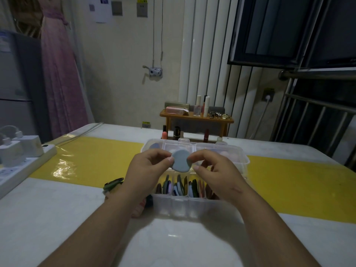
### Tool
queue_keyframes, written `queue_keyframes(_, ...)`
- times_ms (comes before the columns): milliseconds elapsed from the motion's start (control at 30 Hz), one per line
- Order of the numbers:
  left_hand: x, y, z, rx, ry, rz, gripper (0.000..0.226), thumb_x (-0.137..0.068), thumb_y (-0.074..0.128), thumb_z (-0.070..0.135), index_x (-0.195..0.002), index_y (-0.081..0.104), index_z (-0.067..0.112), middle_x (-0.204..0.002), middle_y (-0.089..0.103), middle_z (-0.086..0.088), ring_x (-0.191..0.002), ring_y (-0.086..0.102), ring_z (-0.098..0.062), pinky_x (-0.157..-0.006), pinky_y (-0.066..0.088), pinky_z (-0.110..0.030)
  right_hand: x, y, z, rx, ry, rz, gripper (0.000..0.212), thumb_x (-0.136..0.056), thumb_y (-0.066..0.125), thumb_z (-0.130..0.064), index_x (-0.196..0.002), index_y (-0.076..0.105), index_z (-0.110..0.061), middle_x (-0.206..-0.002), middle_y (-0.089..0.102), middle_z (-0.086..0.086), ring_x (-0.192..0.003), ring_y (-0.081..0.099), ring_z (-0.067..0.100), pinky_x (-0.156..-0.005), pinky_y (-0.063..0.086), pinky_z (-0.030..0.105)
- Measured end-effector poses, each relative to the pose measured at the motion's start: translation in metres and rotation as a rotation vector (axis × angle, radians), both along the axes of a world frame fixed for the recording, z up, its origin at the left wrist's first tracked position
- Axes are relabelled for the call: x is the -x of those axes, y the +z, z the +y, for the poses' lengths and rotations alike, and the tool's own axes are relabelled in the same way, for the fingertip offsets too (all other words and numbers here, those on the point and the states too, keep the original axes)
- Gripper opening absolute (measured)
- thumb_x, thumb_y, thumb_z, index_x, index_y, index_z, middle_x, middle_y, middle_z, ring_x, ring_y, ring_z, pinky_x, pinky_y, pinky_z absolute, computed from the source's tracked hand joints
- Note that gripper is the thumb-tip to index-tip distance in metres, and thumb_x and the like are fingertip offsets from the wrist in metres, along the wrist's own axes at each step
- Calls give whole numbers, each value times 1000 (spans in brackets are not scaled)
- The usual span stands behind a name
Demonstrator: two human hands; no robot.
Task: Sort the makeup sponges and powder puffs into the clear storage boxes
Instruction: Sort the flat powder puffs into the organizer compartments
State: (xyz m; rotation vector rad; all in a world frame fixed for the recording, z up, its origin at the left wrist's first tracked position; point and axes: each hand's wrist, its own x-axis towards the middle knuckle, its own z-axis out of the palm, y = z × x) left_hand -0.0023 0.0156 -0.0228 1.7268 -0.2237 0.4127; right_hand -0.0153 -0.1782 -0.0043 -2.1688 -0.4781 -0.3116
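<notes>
A round light-blue powder puff (180,160) is held up between both hands above the boxes. My left hand (148,170) pinches its left edge and my right hand (213,174) pinches its right edge. Under the hands stands a clear divided storage box (173,206) with several thin puffs on edge in its compartments. Behind it a second clear box (240,160) with a lid holds pale pink and blue sponges. A dark green puff (112,185) lies on the table left of my left wrist, and more puffs lie partly hidden under my left forearm.
A white power strip with chargers (19,158) sits at the left table edge. A small wooden shelf (196,116) with cosmetics stands behind the boxes. A yellow strip (86,158) crosses the white table.
</notes>
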Motion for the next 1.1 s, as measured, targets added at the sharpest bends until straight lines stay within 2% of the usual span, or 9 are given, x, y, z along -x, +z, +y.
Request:
queue_keyframes(133,-1,-1,0,-29,-14,12,10,-88,71,16,-95,75,22,-86,74,10,-81,67,0,-66,52,-11,0,3,-2,-111,-35,-46,19,-94,60,-14,-96,67,-32,-93,62,-15,-79,55,-3,-62,47,12)
queue_keyframes(267,-2,-2,3,37,30,19,11,-87,72,14,-88,74,25,-86,74,7,-80,67,-2,-67,50,-14,-5,3,-9,-214,-146,-68,21,-87,61,-2,-88,68,-22,-88,64,-3,-78,57,12,-65,49,25)
queue_keyframes(333,-3,-1,4,45,51,28,11,-87,71,14,-86,75,24,-85,74,7,-79,67,-2,-67,48,-14,-8,2,-13,-210,-214,-89,22,-81,61,2,-80,65,-20,-82,62,-3,-77,56,13,-64,46,27)
queue_keyframes(467,-3,-1,5,48,67,45,9,-87,71,13,-86,75,22,-83,73,7,-76,65,-2,-64,47,-14,-11,2,-16,-211,-308,-96,18,-82,60,-4,-70,60,-16,-70,58,0,-69,51,14,-58,41,30)
queue_keyframes(600,-3,-1,5,57,70,55,10,-87,71,12,-86,75,21,-83,73,5,-80,66,-7,-68,47,-20,-11,1,-18,-150,-337,-93,22,-84,60,-7,-63,55,-15,-65,53,-1,-64,46,13,-55,36,30)
queue_keyframes(733,-3,-2,6,43,77,59,10,-87,71,13,-85,75,22,-84,73,6,-82,67,-9,-71,49,-23,-12,0,-19,-108,-355,-63,20,-83,59,-11,-63,56,-14,-65,55,0,-61,46,14,-57,37,33)
queue_keyframes(900,-3,-1,7,47,82,52,10,-87,71,12,-84,75,21,-81,72,9,-76,65,-4,-68,47,-20,-13,-2,-20,-65,-357,-17,20,-79,61,-15,-60,54,-16,-60,52,-3,-62,46,17,-60,39,35)
queue_keyframes(1033,-4,-2,8,50,87,52,12,-86,72,12,-81,75,22,-76,72,9,-72,65,-1,-67,47,-20,-9,0,-17,-38,-338,26,15,-71,57,-29,-59,55,-19,-62,54,-3,-64,50,18,-60,41,34)
queue_keyframes(1100,-5,-2,8,48,88,53,13,-86,72,11,-81,74,23,-75,72,9,-71,65,-1,-67,48,-21,-8,1,-18,-61,-348,2,18,-76,60,-23,-59,56,-17,-62,55,-2,-63,49,17,-58,39,33)
